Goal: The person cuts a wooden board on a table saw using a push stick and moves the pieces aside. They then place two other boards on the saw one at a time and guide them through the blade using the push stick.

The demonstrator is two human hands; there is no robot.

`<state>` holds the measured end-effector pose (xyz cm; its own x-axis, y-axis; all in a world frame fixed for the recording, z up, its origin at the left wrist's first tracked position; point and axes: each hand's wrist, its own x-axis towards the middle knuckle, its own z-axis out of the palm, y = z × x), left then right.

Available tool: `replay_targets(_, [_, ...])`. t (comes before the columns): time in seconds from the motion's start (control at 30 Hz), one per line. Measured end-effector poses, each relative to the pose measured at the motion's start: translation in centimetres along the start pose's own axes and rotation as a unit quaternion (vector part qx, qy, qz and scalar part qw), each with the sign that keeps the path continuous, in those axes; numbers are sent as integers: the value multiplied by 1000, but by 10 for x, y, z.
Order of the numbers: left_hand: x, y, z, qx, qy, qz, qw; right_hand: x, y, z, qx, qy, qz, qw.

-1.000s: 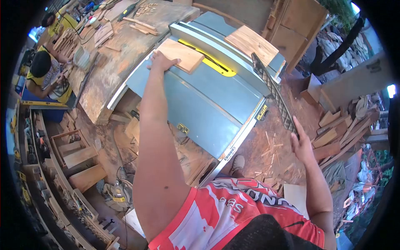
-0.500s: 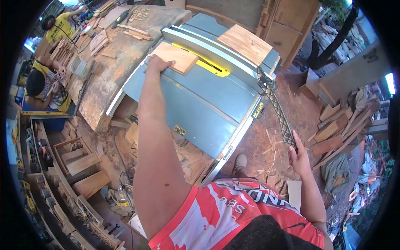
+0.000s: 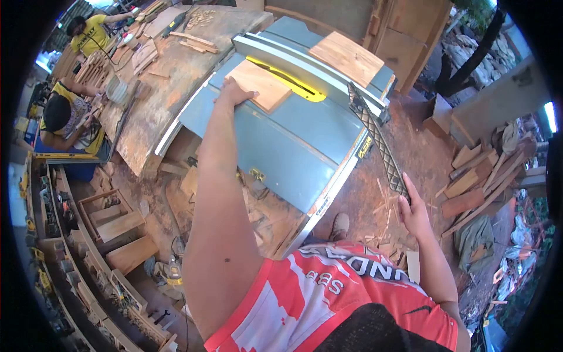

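Note:
A flat wooden board [image 3: 258,84] lies on the grey table saw top [image 3: 293,138], beside the yellow insert plate [image 3: 285,80] with its dark slot. My left hand [image 3: 234,92] grips the board's left end, the thumb along its near edge. In my right hand [image 3: 414,210], off the saw's right side, is the handle of a long black push stick [image 3: 380,141] with a lattice pattern. Its far tip reaches over the saw table near the fence [image 3: 299,58]. Whether a blade stands in the slot I cannot make out.
Another board [image 3: 346,57] rests beyond the fence. A dusty workbench [image 3: 176,82] with wood pieces adjoins the saw on the left, where two people work. Offcuts [image 3: 469,182] are piled at right. A tool rack [image 3: 82,252] stands lower left; scraps litter the floor.
The board and my left hand have shifted slightly right and toward me, uncovering more of the insert plate. The push stick's tip has swung left toward the fence, my right hand moving with it.

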<state>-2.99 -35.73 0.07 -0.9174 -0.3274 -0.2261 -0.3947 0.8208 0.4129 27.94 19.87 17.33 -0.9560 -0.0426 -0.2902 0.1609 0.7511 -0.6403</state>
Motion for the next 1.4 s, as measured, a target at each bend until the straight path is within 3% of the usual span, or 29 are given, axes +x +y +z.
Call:
replay_targets(0.03, [-14, -2, 8, 0, 4, 24, 1000, -3, -12, -3, 43, -43, 85, 995])
replay_targets(0.07, [-39, 7, 7, 4, -2, 22, 1000, 1, 3, 1, 45, -48, 90, 994])
replay_targets(0.13, [-96, 24, 5, 37, 30, 52, 998, 9, 46, 14, -14, 26, -152, 988])
replay_targets(0.27, [-166, 40, 22, 47, -2, 61, 997, 4, 45, 4, -2, -56, -64, 996])
replay_targets(0.33, [-193, 47, 36, 60, 8, 67, 996, 7, 63, 2, -43, -40, -176, 983])
replay_targets(0.43, [-233, 72, 58, 30, 26, 51, 998, 8, 78, -13, -25, -77, -129, 988])
replay_targets(0.5, [-252, 96, 75, 32, 32, 33, 998, 10, 98, -25, -32, -59, -153, 986])
replay_targets(0.7, [-274, 184, 114, 18, 62, -4, 998, 14, 151, -69, -35, -16, -183, 982])
replay_targets(0.9, [-256, 232, 127, -9, 110, -43, 993, 13, 193, -95, -17, -15, -169, 985])
replay_targets(1.0, [-268, 235, 137, -12, 175, -43, 984, 15, 217, -100, -9, -23, -183, 983])
replay_targets(1.07, [-290, 229, 145, -121, 187, -5, 975, 17, 227, -106, -12, -22, -200, 980])
replay_targets(1.2, [-319, 230, 169, 26, 120, 52, 991, 18, 236, -123, -1, -58, -172, 983])
replay_targets(1.4, [-297, 220, 167, 12, 115, 36, 993, 34, 230, -141, -26, -53, -206, 977])
